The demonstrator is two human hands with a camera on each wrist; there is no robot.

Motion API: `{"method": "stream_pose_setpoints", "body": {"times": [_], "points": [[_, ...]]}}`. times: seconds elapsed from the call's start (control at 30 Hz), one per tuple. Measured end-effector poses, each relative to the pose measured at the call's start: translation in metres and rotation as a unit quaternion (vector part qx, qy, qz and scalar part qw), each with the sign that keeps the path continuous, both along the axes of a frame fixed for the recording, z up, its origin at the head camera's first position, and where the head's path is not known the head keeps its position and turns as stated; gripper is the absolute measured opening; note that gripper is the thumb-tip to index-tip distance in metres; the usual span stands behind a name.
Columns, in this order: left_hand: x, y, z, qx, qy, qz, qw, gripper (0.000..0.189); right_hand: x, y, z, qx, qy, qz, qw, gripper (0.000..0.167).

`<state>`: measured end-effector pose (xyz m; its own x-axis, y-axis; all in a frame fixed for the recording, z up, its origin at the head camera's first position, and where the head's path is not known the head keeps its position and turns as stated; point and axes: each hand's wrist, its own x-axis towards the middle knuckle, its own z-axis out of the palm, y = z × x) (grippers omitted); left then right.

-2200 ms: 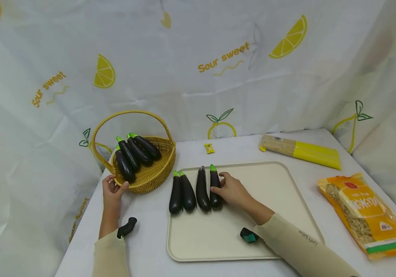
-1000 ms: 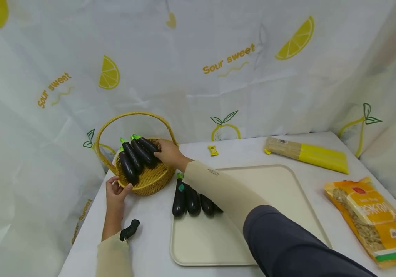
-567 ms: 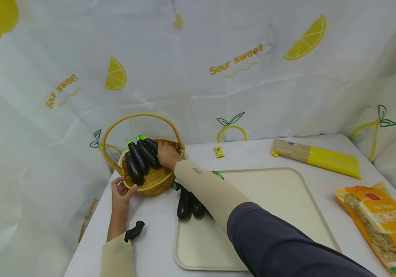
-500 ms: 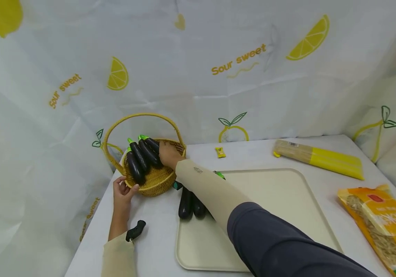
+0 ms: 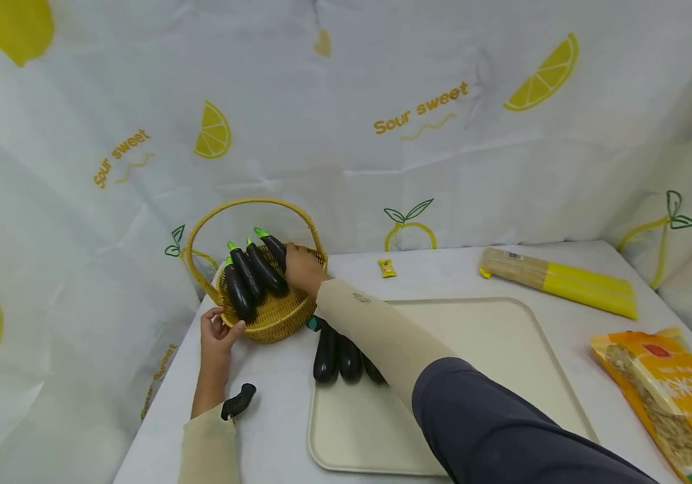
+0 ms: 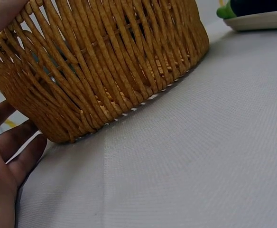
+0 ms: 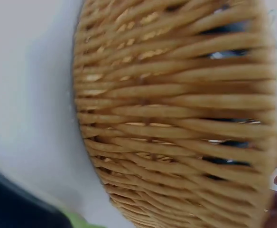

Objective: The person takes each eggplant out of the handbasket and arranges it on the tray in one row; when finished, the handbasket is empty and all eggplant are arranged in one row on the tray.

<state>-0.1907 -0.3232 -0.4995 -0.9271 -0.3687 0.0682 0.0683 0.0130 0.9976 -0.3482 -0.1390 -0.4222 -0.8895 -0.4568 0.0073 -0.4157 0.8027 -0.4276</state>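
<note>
Eggplant, dark and green-tipped, is at the right side of the wicker basket, its lower part held by the right hand. No space shows between palm and eggplant; the thumb lies on the near side, while most of the fingers are hidden, so their exact placing cannot be told. Half a second ago its tip lay close beside its neighbour's; now it has risen and swung rightward, leaving a clear gap between the two tips.

Three other eggplants lie side by side in the basket, much as before. The left hand pinches the near left edge of the basket, thumb at the rim and fingers against the outer wall, as it did earlier.

About two seconds ago the right hand was touching an eggplant on the tray; now its beige sleeve crosses above that tray. Lower ends of the tray eggplants show at its left part, the sleeve covering the rest. Behind the tray lies a small yellow packet; farther right are a noodle pack and an orange bag.
</note>
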Motion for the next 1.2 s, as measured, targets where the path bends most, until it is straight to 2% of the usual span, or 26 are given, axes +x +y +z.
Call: {"method": "stream_pose_setpoints", "body": {"times": [0.1,0.2,0.33,0.5,0.67,0.87,1.07,1.2], "points": [[0.001,-0.001,0.001,0.000,-0.006,0.001,1.0000,0.058,0.008,0.008,0.011,-0.028,-0.006,-0.009,0.9996,0.059],[0.005,-0.003,0.001,0.010,-0.013,0.007,0.9998,0.058,0.022,0.016,0.021,-0.081,-0.035,-0.011,0.9961,0.065],[0.007,-0.005,0.001,0.017,-0.026,0.011,0.9995,0.056,0.046,0.035,0.034,-0.157,-0.064,0.000,0.9856,0.071],[0.005,-0.002,0.003,0.015,-0.033,0.011,0.9993,0.054,0.071,0.070,0.044,-0.220,-0.079,0.016,0.9722,0.070],[0.002,0.003,0.004,0.015,-0.031,0.010,0.9994,0.058,0.085,0.109,0.036,-0.261,-0.101,0.012,0.9600,0.070],[0.000,0.004,0.003,0.017,-0.021,0.006,0.9996,0.058,0.098,0.151,0.022,-0.271,-0.109,-0.019,0.9561,0.067],[0.000,0.005,0.004,0.012,-0.020,0.011,0.9997,0.056,0.109,0.193,0.009,-0.285,-0.097,-0.053,0.9523,0.065],[0.001,0.005,0.005,0.010,-0.027,0.011,0.9995,0.057,0.120,0.216,-0.002,-0.298,-0.110,-0.080,0.9448,0.066]]}}
